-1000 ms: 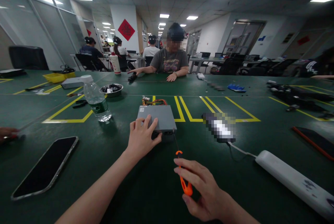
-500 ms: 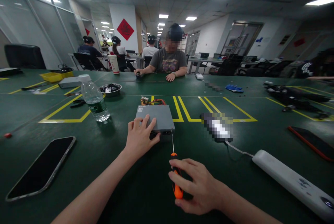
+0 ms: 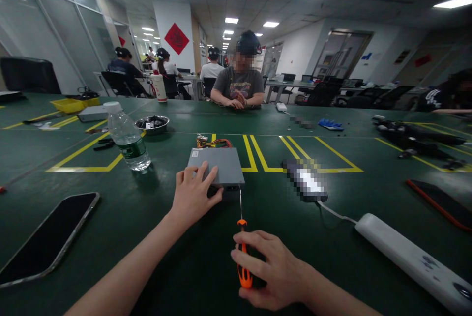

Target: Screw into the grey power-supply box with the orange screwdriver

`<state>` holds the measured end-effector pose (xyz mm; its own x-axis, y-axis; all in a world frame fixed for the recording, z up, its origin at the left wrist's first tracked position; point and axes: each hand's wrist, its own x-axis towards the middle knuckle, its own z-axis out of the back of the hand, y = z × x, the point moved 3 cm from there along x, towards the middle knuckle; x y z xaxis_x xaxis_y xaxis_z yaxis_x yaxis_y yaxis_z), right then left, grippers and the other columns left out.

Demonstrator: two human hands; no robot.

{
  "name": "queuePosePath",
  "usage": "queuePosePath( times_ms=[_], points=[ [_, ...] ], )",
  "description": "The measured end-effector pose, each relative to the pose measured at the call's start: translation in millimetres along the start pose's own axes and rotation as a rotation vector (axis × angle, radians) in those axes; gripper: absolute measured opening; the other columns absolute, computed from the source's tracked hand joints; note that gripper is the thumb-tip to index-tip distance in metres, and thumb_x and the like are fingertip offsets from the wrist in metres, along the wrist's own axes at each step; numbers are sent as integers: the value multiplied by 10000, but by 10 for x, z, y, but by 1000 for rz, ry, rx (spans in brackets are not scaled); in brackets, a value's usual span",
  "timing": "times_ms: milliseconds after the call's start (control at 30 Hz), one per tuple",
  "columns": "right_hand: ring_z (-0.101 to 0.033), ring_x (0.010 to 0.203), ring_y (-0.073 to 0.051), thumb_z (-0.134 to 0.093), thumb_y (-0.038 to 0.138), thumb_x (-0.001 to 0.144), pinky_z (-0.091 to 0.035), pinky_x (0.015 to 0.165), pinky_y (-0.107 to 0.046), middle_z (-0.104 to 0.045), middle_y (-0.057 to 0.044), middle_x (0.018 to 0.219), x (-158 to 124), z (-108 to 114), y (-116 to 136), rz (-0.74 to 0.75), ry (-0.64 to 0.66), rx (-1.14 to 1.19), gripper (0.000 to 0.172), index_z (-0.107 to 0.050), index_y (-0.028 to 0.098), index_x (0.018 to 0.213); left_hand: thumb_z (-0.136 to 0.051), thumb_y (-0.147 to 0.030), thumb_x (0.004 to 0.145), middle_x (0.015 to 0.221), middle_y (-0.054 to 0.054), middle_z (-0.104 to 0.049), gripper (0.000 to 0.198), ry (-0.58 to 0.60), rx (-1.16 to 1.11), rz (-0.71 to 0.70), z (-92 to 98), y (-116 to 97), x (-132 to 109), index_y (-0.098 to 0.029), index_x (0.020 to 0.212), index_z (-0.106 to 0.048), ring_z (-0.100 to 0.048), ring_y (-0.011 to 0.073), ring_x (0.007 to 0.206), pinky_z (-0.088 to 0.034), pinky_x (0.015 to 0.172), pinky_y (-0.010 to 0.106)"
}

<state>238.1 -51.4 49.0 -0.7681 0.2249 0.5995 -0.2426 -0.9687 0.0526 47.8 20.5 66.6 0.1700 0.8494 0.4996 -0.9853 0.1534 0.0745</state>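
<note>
A grey metal computer power supply (image 3: 224, 161) lies on the green table, its bundle of coloured wires (image 3: 216, 143) at the far side. My left hand (image 3: 195, 190) steadies it, fingers spread over the top and thumb at the near side. In my right hand (image 3: 267, 267) is a screwdriver (image 3: 244, 262) with an orange and black handle, gripped between thumb and fingers. Its thin shaft points away from me, and the tip meets the near right corner of the power supply. Whether the tip sits in a screw is too small to tell.
A water bottle (image 3: 129, 141) and a metal bowl of small parts (image 3: 152, 124) stand left. Phones lie at left (image 3: 49, 237), right of centre (image 3: 305, 181) and far right (image 3: 440, 203). A white power strip (image 3: 413, 257) lies right. Across the table sits a person (image 3: 239, 80).
The screwdriver handle has turned and now shows more orange ribs, while its tip stays at the same corner. The person opposite has brought both hands together. My view has shifted slightly.
</note>
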Motion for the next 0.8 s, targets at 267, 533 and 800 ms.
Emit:
queuePosePath(
  times_ms=[267, 533, 800],
  points=[
    [-653, 806, -180, -442, 420, 900, -499, 647, -284, -656, -158, 980, 17, 24, 25, 1, -155, -37, 343, -429, 134, 1089, -476, -470, 790, 1298, 82, -477, 473, 4, -21, -1, 1, 1, 0, -270, 1218, -505, -409, 325, 1068, -322, 834, 473],
    [-644, 879, -206, -301, 374, 937, -502, 653, -314, -629, -170, 1031, 12, 77, 40, -3, -52, -79, 339, -453, 148, 1139, -489, -465, 785, 1295, 86, -475, 474, -12, -25, 1, 0, 6, -1, -272, 1218, -507, -414, 328, 1069, -323, 832, 474],
    [-656, 779, -164, -429, 416, 917, -490, 650, -278, -667, -132, 937, 30, 100, 39, -35, -192, -65, 292, -448, 143, 1020, -458, -481, 802, 1300, 83, -473, 482, 10, 12, -10, -1, 5, 1, -257, 1227, -494, -407, 324, 1059, -322, 827, 466]
  ],
)
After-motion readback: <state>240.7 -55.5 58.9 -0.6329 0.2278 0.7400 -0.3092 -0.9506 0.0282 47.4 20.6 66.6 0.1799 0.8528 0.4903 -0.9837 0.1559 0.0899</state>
